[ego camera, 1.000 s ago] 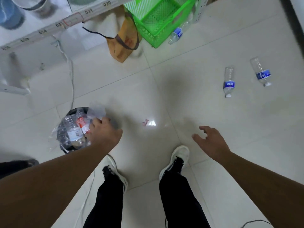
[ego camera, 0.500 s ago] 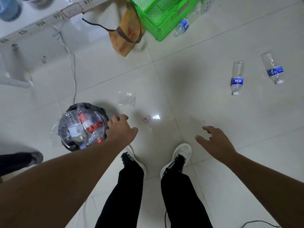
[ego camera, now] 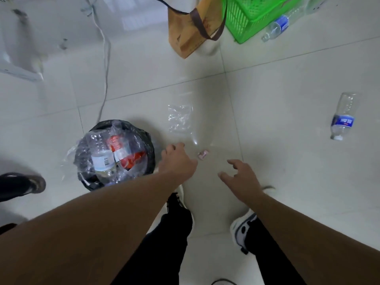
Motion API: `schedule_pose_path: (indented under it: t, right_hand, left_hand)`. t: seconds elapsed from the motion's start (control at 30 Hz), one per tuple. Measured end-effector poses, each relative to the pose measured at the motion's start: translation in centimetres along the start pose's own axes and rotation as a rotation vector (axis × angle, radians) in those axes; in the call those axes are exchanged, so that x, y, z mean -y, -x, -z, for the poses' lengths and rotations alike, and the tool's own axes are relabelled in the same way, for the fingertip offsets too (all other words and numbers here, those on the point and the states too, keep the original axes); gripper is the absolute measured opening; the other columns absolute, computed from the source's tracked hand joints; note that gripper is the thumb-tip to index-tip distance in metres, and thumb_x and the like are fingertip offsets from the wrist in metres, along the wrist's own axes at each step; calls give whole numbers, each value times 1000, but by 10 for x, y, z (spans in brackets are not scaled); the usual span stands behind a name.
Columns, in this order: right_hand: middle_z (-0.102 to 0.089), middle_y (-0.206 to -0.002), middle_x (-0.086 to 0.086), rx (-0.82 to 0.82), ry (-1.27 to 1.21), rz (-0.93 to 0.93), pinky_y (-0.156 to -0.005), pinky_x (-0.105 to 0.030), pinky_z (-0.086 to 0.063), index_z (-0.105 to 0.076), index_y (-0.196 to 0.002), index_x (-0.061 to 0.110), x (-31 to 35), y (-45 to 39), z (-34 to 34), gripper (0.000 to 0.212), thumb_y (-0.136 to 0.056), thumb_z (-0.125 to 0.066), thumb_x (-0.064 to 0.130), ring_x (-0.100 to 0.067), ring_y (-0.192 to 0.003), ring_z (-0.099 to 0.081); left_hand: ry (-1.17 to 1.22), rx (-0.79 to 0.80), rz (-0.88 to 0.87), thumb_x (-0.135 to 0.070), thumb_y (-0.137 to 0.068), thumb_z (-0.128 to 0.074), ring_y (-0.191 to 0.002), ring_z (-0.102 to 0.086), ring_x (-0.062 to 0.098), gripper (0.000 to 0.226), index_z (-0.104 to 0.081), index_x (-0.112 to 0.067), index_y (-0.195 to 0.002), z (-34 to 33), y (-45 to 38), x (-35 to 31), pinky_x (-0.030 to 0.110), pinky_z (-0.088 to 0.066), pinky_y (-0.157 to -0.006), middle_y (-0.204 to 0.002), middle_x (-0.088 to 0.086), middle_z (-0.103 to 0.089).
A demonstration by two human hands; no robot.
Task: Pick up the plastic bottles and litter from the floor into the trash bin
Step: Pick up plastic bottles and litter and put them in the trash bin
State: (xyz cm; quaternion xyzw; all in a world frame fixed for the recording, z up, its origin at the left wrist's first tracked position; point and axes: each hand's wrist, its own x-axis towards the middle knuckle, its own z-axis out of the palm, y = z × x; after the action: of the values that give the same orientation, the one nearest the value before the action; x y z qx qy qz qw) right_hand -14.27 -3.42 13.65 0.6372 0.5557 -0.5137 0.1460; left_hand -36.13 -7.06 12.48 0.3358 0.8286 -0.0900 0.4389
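Note:
A black trash bin (ego camera: 145, 133) with a bag liner stands on the floor at lower left, filled with clear bottles and red-labelled litter. My left hand (ego camera: 177, 162) hovers just right of the bin, fingers curled, with nothing visible in it. My right hand (ego camera: 242, 177) is open with spread fingers above the tiles. A small pink scrap (ego camera: 203, 154) lies between the hands. A clear plastic wrapper (ego camera: 180, 118) lies beyond it. A blue-labelled bottle (ego camera: 342, 118) lies at the right. Another bottle (ego camera: 277, 27) rests by the green basket.
A green plastic basket (ego camera: 246, 19) and a tan bag (ego camera: 191, 31) with brown straps sit at the top. A white cable (ego camera: 106, 64) runs down to the bin. Someone's dark shoe (ego camera: 30, 183) is at the left edge. My own feet are below the hands.
My left hand has left the bin and moved right toward the pink scrap. My right hand moved left, closer to it. The view shifted forward, dropping one bottle out of sight at the right.

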Motion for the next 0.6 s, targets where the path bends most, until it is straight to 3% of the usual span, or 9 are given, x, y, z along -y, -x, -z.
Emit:
schedule_pose_path:
  t: [0.1,0.2,0.3,0.37,0.47,0.53,0.6]
  right_hand:
    - [-58,-144,-8,-9,64,86,-112,-39,-47,-60,-150,26,1,-47,-36,64,-90,-78,42,-29,-131,-59]
    - [-56,-142,1,-31,274,287,-101,-42,-55,-60,-141,39,-14,-119,-68,52,-91,-72,45,-29,-125,-60]
    - [-51,-150,3,-52,526,503,-91,-45,-58,-57,-141,38,-37,-197,-100,46,-95,-63,43,-30,-125,-57]
    - [-51,-154,-2,-78,677,651,-87,-46,-57,-63,-134,34,-56,-238,-120,38,-97,-57,39,-33,-126,-55]
    - [-65,-128,-15,-57,741,884,-71,-45,-57,-73,-115,15,-81,-264,-136,31,-92,-53,21,-40,-107,-64]
    - [-64,-117,-16,-25,719,895,-69,-47,-57,-70,-115,10,-91,-260,-133,27,-91,-57,12,-40,-104,-64]
    - [-63,-113,-13,-54,592,728,-69,-46,-55,-65,-115,12,-96,-241,-116,23,-92,-59,10,-39,-105,-62]
  left_hand:
    - [2,-65,-11,-40,-91,-63,-142,-40,35,70,-40,-24,-156,-2,-62,-7,51,-43,-109,-154,9,-41]
    - [-62,-116,-46,-33,-97,-59,-140,-43,38,67,-37,-25,-159,-16,-145,-9,49,-41,-112,-157,11,-39]
    - [-75,-169,-34,-34,-101,-57,-146,-35,37,65,-30,-38,-160,-44,-228,-3,51,-40,-115,-170,5,-21]
    - [-106,-220,-28,-33,-103,-52,-149,-26,34,56,-31,-41,-154,-70,-269,1,52,-39,-115,-170,4,-17]
    - [-123,-398,2,-26,-102,-51,-132,-40,37,42,-44,-37,-142,-99,-292,9,52,-49,-96,-147,7,-39]
    - [-128,-406,-49,-19,-101,-49,-120,-48,37,30,-53,-28,-130,-103,-289,15,48,-49,-88,-132,9,-48]
    - [-115,-406,-119,-19,-103,-46,-113,-50,38,22,-56,-21,-122,-102,-270,17,46,-45,-85,-126,13,-51]
